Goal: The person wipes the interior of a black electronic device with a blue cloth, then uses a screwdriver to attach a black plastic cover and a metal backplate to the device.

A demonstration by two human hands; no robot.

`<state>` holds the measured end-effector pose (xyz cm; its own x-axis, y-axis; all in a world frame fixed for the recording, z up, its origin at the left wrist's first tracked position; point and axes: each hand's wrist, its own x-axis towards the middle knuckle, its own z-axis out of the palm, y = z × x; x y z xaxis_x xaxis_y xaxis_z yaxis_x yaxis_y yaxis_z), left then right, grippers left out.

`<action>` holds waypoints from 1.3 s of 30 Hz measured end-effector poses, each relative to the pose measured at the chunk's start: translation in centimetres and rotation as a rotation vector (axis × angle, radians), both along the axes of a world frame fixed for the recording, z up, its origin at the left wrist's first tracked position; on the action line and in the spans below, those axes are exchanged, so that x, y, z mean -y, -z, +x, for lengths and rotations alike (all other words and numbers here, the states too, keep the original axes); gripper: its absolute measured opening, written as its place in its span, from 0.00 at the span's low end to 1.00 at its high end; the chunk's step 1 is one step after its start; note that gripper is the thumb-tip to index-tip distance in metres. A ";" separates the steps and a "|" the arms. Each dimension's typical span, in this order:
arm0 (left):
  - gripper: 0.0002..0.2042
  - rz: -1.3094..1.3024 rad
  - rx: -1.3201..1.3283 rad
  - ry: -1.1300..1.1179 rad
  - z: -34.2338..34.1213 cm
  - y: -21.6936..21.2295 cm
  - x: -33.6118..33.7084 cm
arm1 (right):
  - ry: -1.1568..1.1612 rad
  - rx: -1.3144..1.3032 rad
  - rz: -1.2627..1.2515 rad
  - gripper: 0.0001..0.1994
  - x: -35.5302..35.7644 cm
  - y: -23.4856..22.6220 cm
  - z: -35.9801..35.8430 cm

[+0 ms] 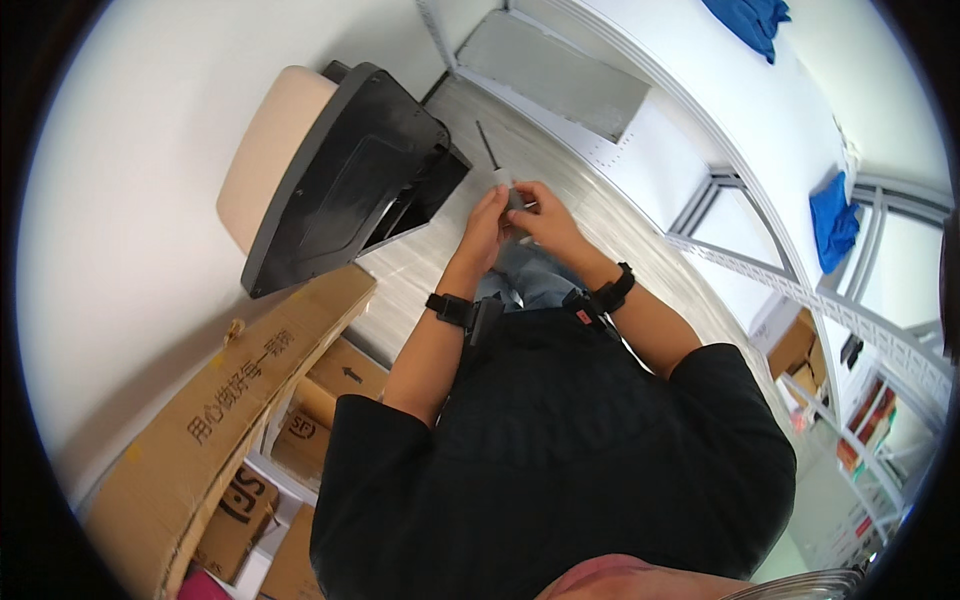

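Note:
In front of my body, both hands are around a screwdriver (502,177) with a light grey and dark grey handle. Its thin dark shaft points away from me, slightly to the left. My left hand (486,226) is closed along the left side of the handle. My right hand (549,219) wraps the handle from the right, its fingers bent at the grip. The lower end of the handle is partly hidden by the fingers. Black straps with small black devices sit on both wrists.
A large thing with a pale pink shell and black underside (350,190) stands by the left wall. Cardboard boxes (345,380) are stacked at the lower left. White metal shelving (740,270) runs along the right, with blue cloths (833,220). A grey panel (555,75) leans at the back.

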<state>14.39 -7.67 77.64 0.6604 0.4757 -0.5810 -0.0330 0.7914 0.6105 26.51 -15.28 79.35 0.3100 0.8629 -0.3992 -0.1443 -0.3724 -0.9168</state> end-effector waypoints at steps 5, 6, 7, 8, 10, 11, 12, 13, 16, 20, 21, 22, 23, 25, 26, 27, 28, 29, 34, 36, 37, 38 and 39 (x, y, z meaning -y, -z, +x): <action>0.13 -0.126 0.012 -0.002 0.4 5.1 2.1 | -0.065 0.149 0.003 0.28 3.2 2.3 -1.3; 0.13 -0.099 -0.015 -0.012 0.6 6.5 2.8 | -0.105 0.190 -0.058 0.27 3.7 2.9 -0.9; 0.12 -0.073 -0.042 -0.024 0.7 8.3 3.6 | -0.147 0.232 -0.120 0.26 4.2 3.6 -0.2; 0.12 -0.040 -0.068 -0.035 1.3 9.0 4.1 | -0.189 0.274 -0.176 0.25 4.5 4.3 0.6; 0.11 -0.086 -0.117 -0.077 1.6 10.1 5.3 | -0.191 0.196 -0.202 0.20 4.5 5.7 2.1; 0.11 -0.095 -0.139 -0.079 1.3 9.9 5.7 | -0.188 0.191 -0.187 0.19 4.7 6.8 2.9; 0.11 -0.108 -0.168 -0.088 1.4 10.7 5.9 | -0.192 0.178 -0.175 0.18 4.8 8.8 3.9; 0.10 -0.095 -0.217 -0.099 1.7 11.8 6.2 | -0.188 0.226 -0.137 0.16 4.8 11.1 4.8; 0.09 -0.105 -0.298 -0.145 4.8 18.2 6.1 | -0.085 0.038 -0.152 0.15 4.3 18.9 8.5; 0.09 -0.120 -0.267 -0.245 10.9 28.0 6.3 | -0.146 -0.013 -0.243 0.11 2.3 28.3 16.7; 0.09 -0.119 -0.255 -0.260 12.5 30.1 6.4 | -0.166 0.006 -0.234 0.11 1.9 30.5 19.2; 0.09 -0.114 -0.241 -0.267 13.7 32.1 6.7 | -0.180 0.026 -0.222 0.11 1.6 32.4 21.6; 0.08 -0.115 -0.186 -0.267 15.2 34.4 6.7 | -0.170 0.078 -0.181 0.11 1.3 34.4 24.5; 0.08 -0.034 -0.159 -0.220 18.0 39.3 6.2 | -0.208 0.258 -0.113 0.12 0.4 39.4 31.3; 0.08 0.005 -0.145 -0.179 19.1 41.4 5.9 | -0.244 0.393 -0.095 0.12 0.2 41.5 35.3; 0.09 0.015 -0.130 -0.157 20.3 43.3 5.4 | -0.248 0.498 -0.087 0.10 -0.1 42.7 38.7; 0.09 0.041 -0.122 -0.152 21.3 45.9 5.0 | -0.240 0.593 -0.215 0.09 -0.7 43.3 41.8; 0.09 0.071 -0.110 -0.144 22.3 47.9 4.4 | -0.252 0.633 -0.287 0.09 -1.0 42.7 44.1; 0.10 0.156 -0.063 -0.153 26.9 55.4 3.4 | -0.201 0.756 -0.568 0.11 1.4 48.8 53.0; 0.11 0.150 -0.055 -0.136 27.5 56.5 3.4 | -0.202 0.678 -0.643 0.11 2.9 51.4 53.7; 0.11 0.132 -0.050 -0.115 27.6 56.5 3.6 | -0.172 0.640 -0.659 0.11 3.8 52.8 53.3; 0.11 0.116 -0.039 -0.106 28.2 56.4 4.0 | -0.148 0.614 -0.669 0.11 4.6 54.0 53.5; 0.11 0.099 -0.027 -0.092 28.7 55.8 4.1 | -0.150 0.623 -0.674 0.11 5.5 55.0 53.4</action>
<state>43.05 -11.81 21.79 0.5960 0.5898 -0.5449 -0.0855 0.7213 0.6873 79.90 -20.79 24.36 0.5408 0.5573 -0.6300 0.3938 -0.8296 -0.3958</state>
